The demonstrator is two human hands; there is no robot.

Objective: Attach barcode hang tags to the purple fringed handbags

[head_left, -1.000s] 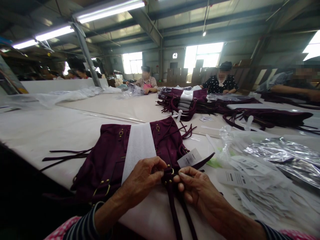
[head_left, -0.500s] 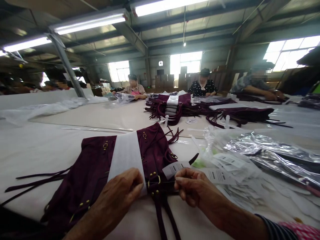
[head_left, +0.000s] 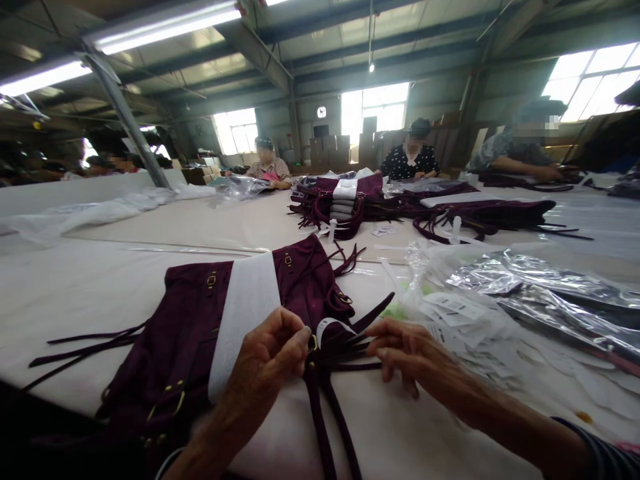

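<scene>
"Two bare hands are at work on one purple bag [head_left: 193, 320]. Where does it lie?"

"Flat on the pale table [head_left: 125, 263], right in front of the person, with a broad white paper band [head_left: 247, 300] around its middle. Fringe [head_left: 95, 337] sticks out from its left side."

"And the left hand [head_left: 265, 353]?"

"It's over the near right part of the bag. Thumb and forefinger are brought tip to tip just beside a brass ring [head_left: 313, 343], the other fingers curled in. Whether something thin is caught between the tips, I can't tell."

"What about the right hand [head_left: 417, 350]?"

"Looser. Its fingers are spread, with gaps showing between them, and the thumb side is away from the palm. The fingertips are at the ends of some dark straps [head_left: 345, 350]. I can't tell whether they touch them."

"Anything between the hands?"

"A white tag [head_left: 334, 327], bent in a curve among those straps. Two long handles [head_left: 320, 427] run down from there toward the person."

"And past the right hand?"

"A heap of loose paper tags [head_left: 480, 333], with shiny plastic [head_left: 545, 297] behind it. Farther over, a stack of purple bags [head_left: 370, 189] sits near a person in a dotted top [head_left: 410, 160]."
</scene>
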